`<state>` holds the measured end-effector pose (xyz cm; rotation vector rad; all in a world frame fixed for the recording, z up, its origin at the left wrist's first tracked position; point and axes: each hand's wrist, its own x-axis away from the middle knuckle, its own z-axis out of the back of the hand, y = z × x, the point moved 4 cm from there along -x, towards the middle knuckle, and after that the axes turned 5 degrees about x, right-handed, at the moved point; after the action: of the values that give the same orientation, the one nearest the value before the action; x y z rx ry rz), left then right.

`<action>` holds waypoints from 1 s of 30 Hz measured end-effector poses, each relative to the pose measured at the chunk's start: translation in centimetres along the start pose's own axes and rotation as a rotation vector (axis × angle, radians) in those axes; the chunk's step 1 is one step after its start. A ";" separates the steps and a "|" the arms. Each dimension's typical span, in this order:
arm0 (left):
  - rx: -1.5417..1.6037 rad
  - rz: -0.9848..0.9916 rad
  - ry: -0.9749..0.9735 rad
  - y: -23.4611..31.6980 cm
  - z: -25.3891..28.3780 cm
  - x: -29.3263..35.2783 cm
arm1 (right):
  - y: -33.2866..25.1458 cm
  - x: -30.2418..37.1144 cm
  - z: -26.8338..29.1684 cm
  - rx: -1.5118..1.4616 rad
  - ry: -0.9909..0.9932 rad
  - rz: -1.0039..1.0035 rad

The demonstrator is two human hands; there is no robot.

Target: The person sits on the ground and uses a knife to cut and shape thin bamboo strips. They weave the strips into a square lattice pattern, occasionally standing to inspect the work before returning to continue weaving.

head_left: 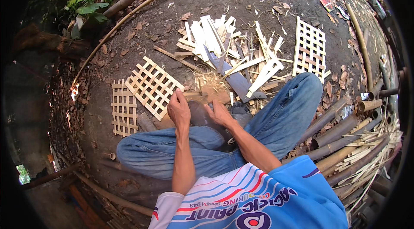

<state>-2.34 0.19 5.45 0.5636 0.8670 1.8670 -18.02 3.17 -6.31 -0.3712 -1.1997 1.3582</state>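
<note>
My left hand is closed, its fingertips pinched together beside the near right corner of a woven bamboo lattice. What sits in its fingers is too small to make out; a thin pale piece seems to run right from it. To the right, my right hand is curled closed, and its grip is mostly hidden. Just beyond both hands lies a brown wooden block with fine shavings behind it. A large grey blade rests among split bamboo strips farther away.
A second lattice lies partly under the first; another lattice is at the far right. My bent legs in jeans frame the work spot. Bamboo poles and thin strips pile at the right. A long pole curves across the back.
</note>
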 end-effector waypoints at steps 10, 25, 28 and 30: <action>-0.145 0.090 -0.083 -0.8 0.9 0.4 | 4.6 -1.9 -2.5 -0.032 -0.108 -0.139; -0.204 0.262 0.014 -4.4 1.6 -2.1 | -0.1 -1.4 -1.8 0.023 -0.062 0.094; -0.180 0.241 0.019 -5.2 1.5 -2.5 | -5.2 0.5 -0.7 -0.010 -0.150 0.230; -0.227 0.197 -0.013 -4.4 1.4 -2.6 | -4.3 0.3 -0.9 -0.107 -0.188 0.110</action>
<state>2.20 -0.46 2.93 0.5339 0.5963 2.1042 -15.02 2.73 -3.11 -0.3970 -1.4289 1.4516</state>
